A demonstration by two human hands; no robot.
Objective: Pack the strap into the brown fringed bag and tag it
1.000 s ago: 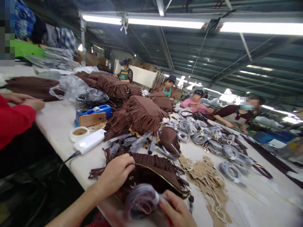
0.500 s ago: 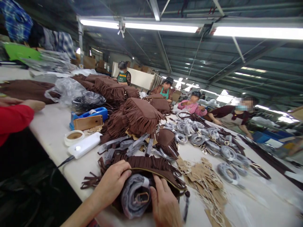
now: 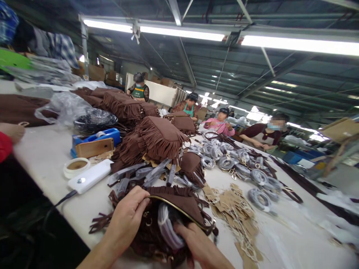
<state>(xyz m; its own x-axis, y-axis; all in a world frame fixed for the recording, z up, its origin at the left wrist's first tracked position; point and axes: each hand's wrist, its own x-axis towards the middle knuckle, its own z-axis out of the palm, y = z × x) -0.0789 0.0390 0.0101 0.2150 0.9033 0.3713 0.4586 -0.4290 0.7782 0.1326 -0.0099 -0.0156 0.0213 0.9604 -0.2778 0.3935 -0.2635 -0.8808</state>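
A brown fringed bag (image 3: 182, 201) lies in front of me, its brass zip open along the top. My left hand (image 3: 127, 215) pinches the bag's rim at the left end of the opening. Inside the mouth sits a coiled strap (image 3: 168, 228) in clear plastic wrap, partly sunk into the bag. My right hand (image 3: 198, 239) grips the right side of this coil, its fingertips hidden in the opening. Metal rings show on the near side of the bag.
Fringed bags (image 3: 162, 134) are heaped beyond. Wrapped strap coils (image 3: 259, 198) and stringed cardboard tags (image 3: 235, 209) lie right; a tape roll (image 3: 76, 168), white device (image 3: 89, 176), phone (image 3: 94, 148) and blue tape dispenser (image 3: 113, 134) left. A red-sleeved person's hand (image 3: 12, 132) is far left; several co-workers sit across.
The strap coil has turned edge-on and gone deeper into the bag, with my right hand following. My left hand stays at the rim. The red-sleeved arm has drawn back left.
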